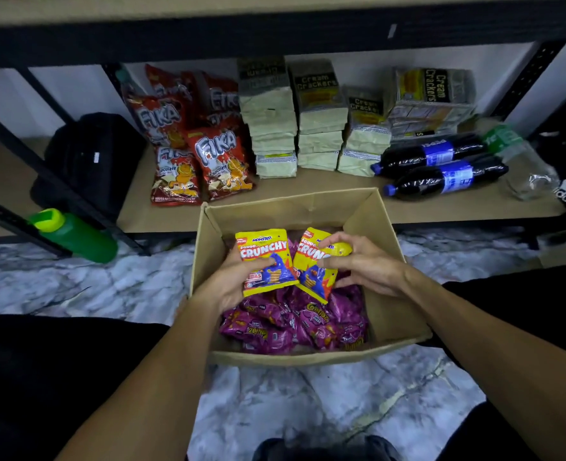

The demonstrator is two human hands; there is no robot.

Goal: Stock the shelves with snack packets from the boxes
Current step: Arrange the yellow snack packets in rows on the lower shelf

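Observation:
An open cardboard box stands on the marble floor in front of the low shelf. Several purple snack packets fill its bottom. My left hand grips a yellow Crunchy packet over the box, thumb across its front. My right hand pinches a second yellow Crunchy packet right beside the first, the two packets touching at their inner edges.
On the shelf lie red Fika bags, stacks of cream cracker packs, two dark cola bottles and a clear bottle. A black bag and a green bottle sit at left, behind slanted black bars.

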